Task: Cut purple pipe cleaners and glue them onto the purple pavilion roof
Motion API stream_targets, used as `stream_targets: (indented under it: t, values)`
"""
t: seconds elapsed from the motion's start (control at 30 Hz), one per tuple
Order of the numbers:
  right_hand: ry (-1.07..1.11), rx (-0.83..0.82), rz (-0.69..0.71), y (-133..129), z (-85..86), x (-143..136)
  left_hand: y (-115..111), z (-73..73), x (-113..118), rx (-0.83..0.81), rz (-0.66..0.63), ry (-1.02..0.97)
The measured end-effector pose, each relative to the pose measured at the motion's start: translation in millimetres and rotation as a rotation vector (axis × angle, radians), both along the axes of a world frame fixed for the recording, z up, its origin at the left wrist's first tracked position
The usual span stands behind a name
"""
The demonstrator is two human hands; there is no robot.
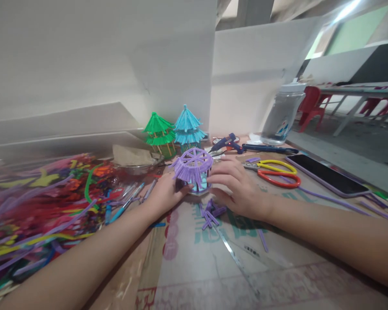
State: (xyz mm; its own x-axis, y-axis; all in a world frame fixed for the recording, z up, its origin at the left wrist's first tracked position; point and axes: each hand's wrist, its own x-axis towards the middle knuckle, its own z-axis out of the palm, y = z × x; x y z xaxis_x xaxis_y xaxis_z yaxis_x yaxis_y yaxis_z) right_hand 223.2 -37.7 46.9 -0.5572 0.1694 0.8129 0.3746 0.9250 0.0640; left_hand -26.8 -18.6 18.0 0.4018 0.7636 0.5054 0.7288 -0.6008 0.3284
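A small purple pavilion model point(194, 165) with a spoked, partly covered pipe-cleaner roof stands on the cardboard. My left hand point(166, 191) grips its left side, with the thumb at the base. On the other side, my right hand point(234, 185) has its fingers apart beside the model; whether the fingertips touch it I cannot tell. Cut purple pipe-cleaner pieces point(211, 215) lie in front, near a metal ruler point(229, 249). Behind the purple model stand a green pavilion model point(159, 131) and a light blue one point(188, 125), both with tiered roofs.
Coloured pipe cleaners point(51, 202) are heaped at left, with pens point(126, 202) beside them. On the right lie scissors point(278, 173), a phone point(326, 175) and a dark blue cutter point(270, 149). A glue gun point(228, 143) and a water bottle point(282, 114) are farther back.
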Motion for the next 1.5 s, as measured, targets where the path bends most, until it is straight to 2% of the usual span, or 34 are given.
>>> stream_targets:
  t: [0.17,0.33,0.5,0.6,0.67,0.73,0.8,0.87,1.13,1.3,1.5]
  values:
    - [0.039,-0.17,0.021,8.2,-4.3,-0.1,0.2,1.2,-0.5,0.014,0.019,0.004]
    - [0.04,-0.42,-0.059,13.9,-7.2,0.3,3.2,-1.8,-2.2,0.036,0.028,-0.008]
    - [0.032,-0.558,-0.059,13.8,-6.5,0.1,3.8,-4.2,-2.3,0.038,0.037,-0.007]
    - [0.111,-0.653,-0.068,10.6,-4.1,-3.0,2.5,-2.2,-2.0,0.022,0.061,0.007]
    - [0.214,-0.808,-0.092,6.5,-2.0,-6.7,1.6,0.7,-2.3,0.029,0.069,0.031]
    - [0.312,-1.031,-0.082,1.6,0.3,-10.6,1.3,3.6,-3.0,0.065,0.036,0.077]
    - [0.365,-1.226,-0.017,-3.0,2.7,-13.5,1.5,5.7,-4.1,0.105,0.004,0.127]
    - [0.395,-1.326,0.057,-6.0,4.6,-14.9,1.9,6.5,-5.1,0.127,0.014,0.158]
    - [0.572,-1.598,0.287,-8.6,-2.0,-19.3,-2.9,10.4,-3.5,0.193,0.111,0.214]
    - [0.613,-1.621,0.3,-11.3,-4.6,-21.6,-5.9,12.9,-2.0,0.215,0.097,0.242]
    - [0.594,-1.591,0.275,-7.1,-8.5,-22.0,1.1,6.4,-5.9,0.2,0.084,0.205]
